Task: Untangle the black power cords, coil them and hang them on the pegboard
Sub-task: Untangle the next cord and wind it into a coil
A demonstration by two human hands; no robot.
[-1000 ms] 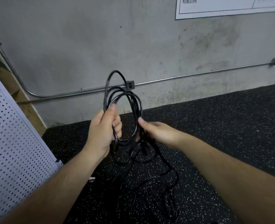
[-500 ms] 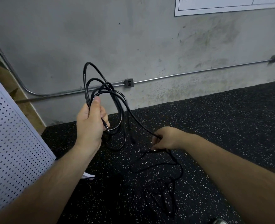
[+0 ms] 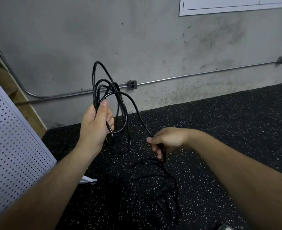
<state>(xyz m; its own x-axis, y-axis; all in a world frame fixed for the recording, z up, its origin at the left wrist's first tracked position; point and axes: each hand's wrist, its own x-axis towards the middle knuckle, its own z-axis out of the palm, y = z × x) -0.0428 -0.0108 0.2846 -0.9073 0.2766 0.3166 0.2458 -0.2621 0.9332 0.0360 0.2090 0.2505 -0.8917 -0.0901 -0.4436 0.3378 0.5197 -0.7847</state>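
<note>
The left hand (image 3: 95,128) is held up in the middle of the scene. Its fingers are clenched around several loops of the black power cord (image 3: 93,75), which rise above the fist in front of the grey wall (image 3: 137,39). One strand runs down to the right, where the right hand (image 3: 167,138) pinches it. Nearer, more cord lies tangled on the speckled floor (image 3: 228,127). The white pegboard (image 3: 12,146) is at the left.
</note>
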